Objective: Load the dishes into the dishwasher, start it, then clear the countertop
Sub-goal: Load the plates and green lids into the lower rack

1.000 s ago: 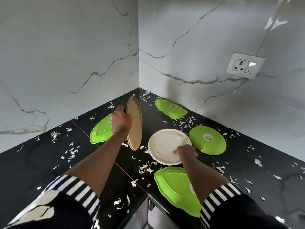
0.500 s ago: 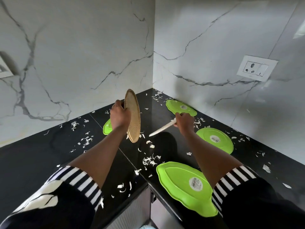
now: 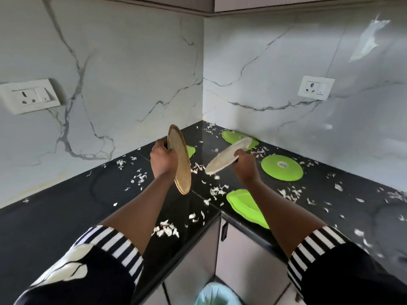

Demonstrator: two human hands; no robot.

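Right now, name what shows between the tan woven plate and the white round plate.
Head view: white scraps and part of a green plate on the black countertop, between the tan woven plate and the white round plate.

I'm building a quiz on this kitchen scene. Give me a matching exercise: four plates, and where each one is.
Plates:
1 brown woven plate
2 white plate
3 round green plate
4 leaf-shaped green plate

Places:
A flat on the counter, right of the right hand
B gripped on edge in the left hand
C at the counter's front edge
D held tilted in the right hand

Pairs: 1-B, 2-D, 3-A, 4-C
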